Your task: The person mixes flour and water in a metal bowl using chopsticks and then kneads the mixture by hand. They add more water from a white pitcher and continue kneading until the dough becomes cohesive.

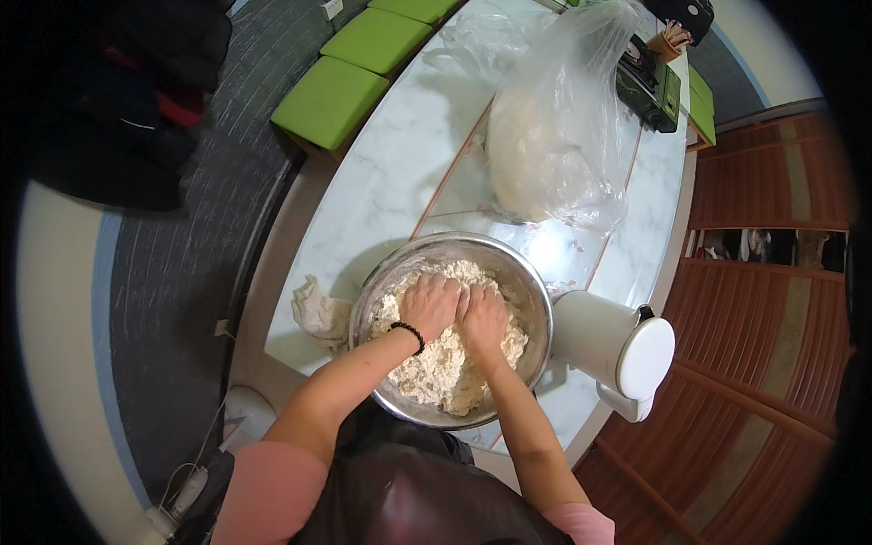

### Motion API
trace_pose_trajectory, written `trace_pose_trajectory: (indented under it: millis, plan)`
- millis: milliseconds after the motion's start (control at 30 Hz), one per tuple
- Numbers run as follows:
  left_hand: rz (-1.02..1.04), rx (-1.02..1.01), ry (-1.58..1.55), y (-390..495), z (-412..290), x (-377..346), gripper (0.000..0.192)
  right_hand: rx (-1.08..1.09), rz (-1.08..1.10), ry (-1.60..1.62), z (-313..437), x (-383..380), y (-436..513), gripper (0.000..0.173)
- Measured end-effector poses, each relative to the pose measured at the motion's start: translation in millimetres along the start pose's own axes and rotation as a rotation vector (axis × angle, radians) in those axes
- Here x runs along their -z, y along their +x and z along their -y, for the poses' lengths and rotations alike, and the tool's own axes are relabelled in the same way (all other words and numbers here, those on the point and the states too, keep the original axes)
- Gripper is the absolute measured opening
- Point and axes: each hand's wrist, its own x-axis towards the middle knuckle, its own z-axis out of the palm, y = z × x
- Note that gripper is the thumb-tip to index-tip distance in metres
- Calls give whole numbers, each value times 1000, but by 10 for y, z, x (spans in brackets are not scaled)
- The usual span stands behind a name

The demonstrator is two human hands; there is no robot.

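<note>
A round metal basin (538, 286) stands at the near edge of the table, holding a rough, crumbly dough (436, 368). My left hand (430, 308), with a dark bead bracelet at the wrist, presses into the dough, its fingers bent and their tips hidden. Close beside it, my right hand (484, 317) also pushes into the dough with curled fingers. The two hands nearly touch near the middle of the basin. Whether either hand grips any dough is hidden beneath the fingers.
A white lidded jug (593, 334) is right of the basin, a crumpled cloth (317, 310) left of it. Beyond sit a clear plastic bag (555, 150) with pale contents, a portable gas stove (650, 88) and a holder of sticks (664, 46). Green-topped stools (330, 102) line the marble-patterned table (381, 163).
</note>
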Motion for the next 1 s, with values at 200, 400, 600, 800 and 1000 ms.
trace_pose_trajectory:
  millis: [200, 400, 600, 800, 1000]
  plan:
    - [261, 213, -177, 386, 37, 132, 32, -171, 195, 130, -103, 56, 341, 35]
    - [170, -231, -370, -339, 1, 449, 35, 61, 134, 345, -84, 680, -360, 30]
    - [124, -230, 63, -560, -13, 216, 33, 9, 113, 112, 87, 332, -567, 24]
    - [87, -119, 25, -149, 39, 103, 26, -84, 72, 86, -46, 44, -58, 30]
    - [1, 353, -328, -328, -60, -72, 36, -264, 350, 266, -134, 269, 274, 46]
